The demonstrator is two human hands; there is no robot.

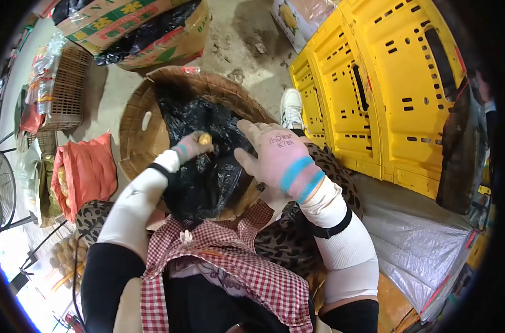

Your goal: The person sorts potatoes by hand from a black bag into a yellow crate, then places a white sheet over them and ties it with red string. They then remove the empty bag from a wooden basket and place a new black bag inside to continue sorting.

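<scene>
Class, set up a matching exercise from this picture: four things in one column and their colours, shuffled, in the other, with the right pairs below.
Things:
1. crate
2. sack
3. apron
4. bag in the basket

Colours:
A. black
B. red and white check
C. yellow
D. orange-red

Pairs: 1-C, 2-D, 3-B, 4-A

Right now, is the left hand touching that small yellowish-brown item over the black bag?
Touching. The head view shows the gloved left hand pinching the small yellowish-brown item at its fingertips, no gap visible, above the black plastic bag in the woven basket.
</scene>
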